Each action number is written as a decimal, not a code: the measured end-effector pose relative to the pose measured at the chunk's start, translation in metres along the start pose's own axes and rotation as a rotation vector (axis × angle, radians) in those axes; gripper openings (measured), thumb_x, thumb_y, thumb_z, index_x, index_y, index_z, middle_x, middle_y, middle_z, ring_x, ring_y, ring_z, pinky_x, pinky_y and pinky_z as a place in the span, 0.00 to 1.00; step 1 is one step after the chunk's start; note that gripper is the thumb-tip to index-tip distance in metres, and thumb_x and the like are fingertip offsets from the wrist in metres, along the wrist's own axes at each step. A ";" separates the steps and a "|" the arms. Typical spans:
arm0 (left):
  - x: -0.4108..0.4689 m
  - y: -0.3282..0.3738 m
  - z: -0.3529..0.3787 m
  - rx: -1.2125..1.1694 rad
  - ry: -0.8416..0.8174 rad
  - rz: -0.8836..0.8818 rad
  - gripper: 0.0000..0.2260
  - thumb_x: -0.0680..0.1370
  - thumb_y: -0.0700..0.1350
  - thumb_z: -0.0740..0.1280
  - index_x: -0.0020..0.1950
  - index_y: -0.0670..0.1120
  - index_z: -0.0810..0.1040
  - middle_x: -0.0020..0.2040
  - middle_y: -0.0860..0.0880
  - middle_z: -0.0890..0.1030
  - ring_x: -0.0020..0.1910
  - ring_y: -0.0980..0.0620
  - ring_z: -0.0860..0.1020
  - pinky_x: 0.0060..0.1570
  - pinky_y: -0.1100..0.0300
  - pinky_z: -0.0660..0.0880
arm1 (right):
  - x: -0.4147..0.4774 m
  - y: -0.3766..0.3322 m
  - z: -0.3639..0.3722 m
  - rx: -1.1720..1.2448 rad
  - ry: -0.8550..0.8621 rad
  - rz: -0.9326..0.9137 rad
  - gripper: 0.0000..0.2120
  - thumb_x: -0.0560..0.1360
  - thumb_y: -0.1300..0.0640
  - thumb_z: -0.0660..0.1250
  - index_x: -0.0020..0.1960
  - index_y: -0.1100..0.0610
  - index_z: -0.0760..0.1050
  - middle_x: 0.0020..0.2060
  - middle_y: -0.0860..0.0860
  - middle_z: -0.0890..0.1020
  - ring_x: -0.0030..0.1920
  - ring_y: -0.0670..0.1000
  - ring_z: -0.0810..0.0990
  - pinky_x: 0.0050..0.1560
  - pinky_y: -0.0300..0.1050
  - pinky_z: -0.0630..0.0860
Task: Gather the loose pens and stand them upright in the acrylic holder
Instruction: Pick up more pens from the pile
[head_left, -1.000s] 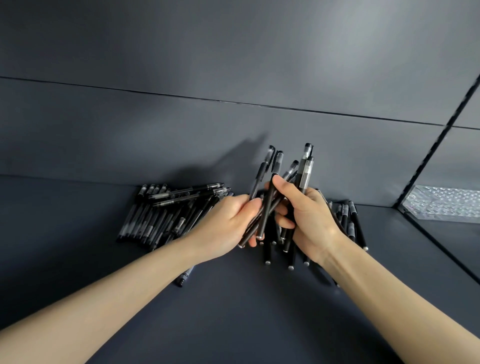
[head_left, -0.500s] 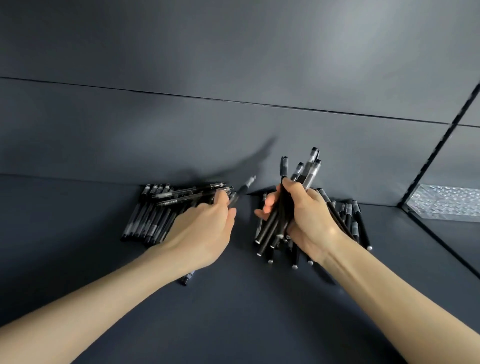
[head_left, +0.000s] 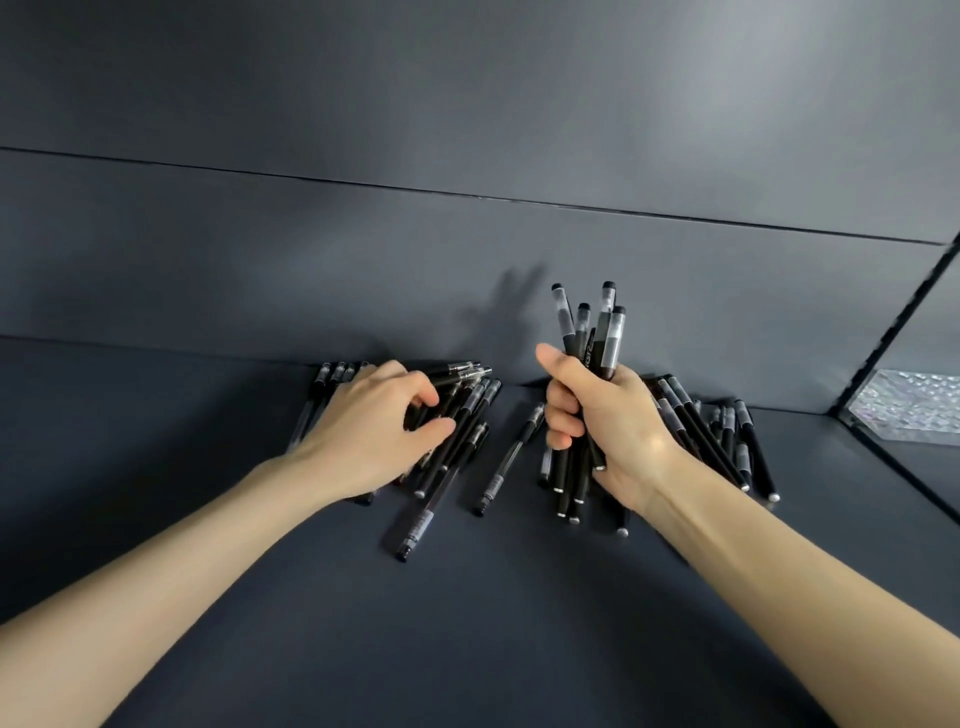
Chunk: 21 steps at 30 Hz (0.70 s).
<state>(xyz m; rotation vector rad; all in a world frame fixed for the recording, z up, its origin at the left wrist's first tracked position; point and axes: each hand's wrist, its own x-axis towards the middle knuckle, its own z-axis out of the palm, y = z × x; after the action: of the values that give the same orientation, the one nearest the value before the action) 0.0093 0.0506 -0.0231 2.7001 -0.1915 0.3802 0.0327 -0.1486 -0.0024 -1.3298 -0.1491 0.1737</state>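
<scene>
- In the right hand (head_left: 613, 415): a bundle of black pens with clear caps (head_left: 597, 338), held near upright, fingers and thumb wrapped tight round the barrels.
- Capped ends fan out above the fist; lower ends stick out below the palm. Exact count impossible to make out, as the barrels overlap.
- Under the left hand (head_left: 374, 431): a left pile of black pens (head_left: 467, 410), lying flat on the dark grey matte tabletop (head_left: 467, 623) against the dark grey back panel (head_left: 311, 260).
- Left fingers curled down onto that pile, thumb close to the fingertips; cannot tell whether a pen is pinched between them, since the fingertips blend into the dark barrels.
- Much of the left pile hidden beneath the palm and wrist; only caps at the far left and a few ends toward the camera visible.
- Between the two hands: a single loose pen (head_left: 511, 460), lying flat and slanted.
- Behind and beside the right wrist: a right pile of black pens (head_left: 727, 436), partly covered by the hand.
- At the far right edge: a clear acrylic holder (head_left: 914, 405), well apart from the pens, cut off by the frame; compartments too blurred to read.
</scene>
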 end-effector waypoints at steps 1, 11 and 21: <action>-0.002 -0.004 0.001 -0.049 -0.032 -0.003 0.21 0.74 0.61 0.64 0.62 0.51 0.75 0.59 0.55 0.73 0.61 0.54 0.69 0.63 0.57 0.64 | 0.001 0.000 0.002 -0.020 -0.003 0.002 0.17 0.76 0.53 0.67 0.34 0.53 0.62 0.25 0.49 0.62 0.24 0.47 0.59 0.24 0.39 0.63; -0.009 -0.007 0.006 -0.096 -0.012 0.124 0.13 0.79 0.45 0.62 0.62 0.54 0.77 0.58 0.58 0.72 0.52 0.61 0.69 0.58 0.61 0.63 | -0.001 0.007 0.002 0.159 -0.057 -0.028 0.05 0.78 0.65 0.61 0.50 0.59 0.74 0.29 0.51 0.70 0.26 0.48 0.64 0.29 0.41 0.67; -0.009 0.000 0.011 0.090 0.029 0.079 0.11 0.76 0.58 0.64 0.45 0.51 0.71 0.52 0.56 0.67 0.55 0.55 0.62 0.58 0.60 0.60 | -0.005 0.010 0.008 -0.063 0.020 -0.178 0.20 0.74 0.57 0.69 0.27 0.56 0.64 0.23 0.52 0.65 0.24 0.50 0.63 0.29 0.42 0.69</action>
<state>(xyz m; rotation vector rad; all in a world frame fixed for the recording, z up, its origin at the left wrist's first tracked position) 0.0033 0.0469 -0.0359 2.7799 -0.2796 0.4617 0.0257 -0.1401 -0.0106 -1.3733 -0.2564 0.0049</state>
